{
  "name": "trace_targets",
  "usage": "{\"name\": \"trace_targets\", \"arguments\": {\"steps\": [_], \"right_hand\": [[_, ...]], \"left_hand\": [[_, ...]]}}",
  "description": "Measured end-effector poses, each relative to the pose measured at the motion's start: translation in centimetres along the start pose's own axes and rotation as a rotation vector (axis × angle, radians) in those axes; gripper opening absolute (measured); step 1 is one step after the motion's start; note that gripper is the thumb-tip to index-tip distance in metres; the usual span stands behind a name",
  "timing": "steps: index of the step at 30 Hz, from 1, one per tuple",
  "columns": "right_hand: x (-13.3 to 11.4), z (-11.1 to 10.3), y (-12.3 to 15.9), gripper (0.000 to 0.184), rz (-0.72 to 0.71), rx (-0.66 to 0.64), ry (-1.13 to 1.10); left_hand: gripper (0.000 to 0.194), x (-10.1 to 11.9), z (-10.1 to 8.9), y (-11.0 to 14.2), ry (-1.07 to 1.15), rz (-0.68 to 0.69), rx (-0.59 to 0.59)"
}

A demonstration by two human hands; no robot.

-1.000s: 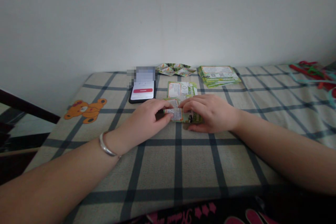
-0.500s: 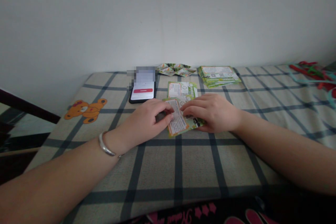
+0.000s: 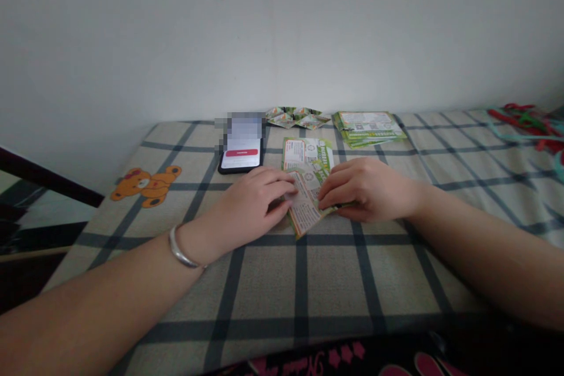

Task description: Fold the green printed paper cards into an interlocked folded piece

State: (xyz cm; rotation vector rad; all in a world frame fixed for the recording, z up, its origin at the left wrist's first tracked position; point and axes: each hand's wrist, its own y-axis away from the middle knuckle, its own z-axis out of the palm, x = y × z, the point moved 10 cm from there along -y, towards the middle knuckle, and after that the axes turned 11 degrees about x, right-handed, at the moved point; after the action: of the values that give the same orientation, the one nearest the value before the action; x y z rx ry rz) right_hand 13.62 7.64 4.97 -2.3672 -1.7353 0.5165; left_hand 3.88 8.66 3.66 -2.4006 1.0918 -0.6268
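A: From the head view, the only one here, where is the printed leaflet (image 3: 305, 210) you're working on?

B: In front of you on the checked tablecloth (image 3: 264, 299), slanted between your hands, one corner pointing your way. It overlaps a second leaflet (image 3: 299, 151) just behind it; whether the two touch, you can't tell from here.

A: And your hands?

B: Your right hand (image 3: 365, 189) curls over the right side, apparently pinching the sheet between fingers and thumb. Your left hand (image 3: 259, 198) is bent at the left edge, thumb below the fingers with a gap between; whether it pinches the paper there, you can't tell.

A: How far along do you seem?

B: Some pieces look done: beside your smartphone (image 3: 241, 145), near the wall, sit folded paper pieces (image 3: 297, 120) with pointed shapes. Their exact count is too small to make out.

A: What's left?

B: By the look of it, plenty. Your sheet is mostly flat, with no finished fold visible, though your fingers hide part. The leaflet behind it lies flat too, as does the leaflet stack (image 3: 370, 127) at the back right.
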Motion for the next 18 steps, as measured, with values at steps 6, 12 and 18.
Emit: {"name": "trace_targets", "arguments": {"steps": [6, 12, 18], "right_hand": [[0.1, -0.4, 0.3, 0.019, 0.094, -0.003, -0.100], [0.2, -0.5, 1.0, 0.018, 0.199, -0.013, -0.190], [0.7, -0.5, 1.4, 0.019, 0.322, -0.072, -0.333]], "left_hand": [[0.028, -0.3, 0.2, 0.3, -0.077, -0.015, -0.012], [0.046, -0.5, 0.1, 0.4, -0.124, -0.059, -0.016], [0.045, -0.4, 0.0, 0.4, -0.150, -0.053, -0.008]]}}
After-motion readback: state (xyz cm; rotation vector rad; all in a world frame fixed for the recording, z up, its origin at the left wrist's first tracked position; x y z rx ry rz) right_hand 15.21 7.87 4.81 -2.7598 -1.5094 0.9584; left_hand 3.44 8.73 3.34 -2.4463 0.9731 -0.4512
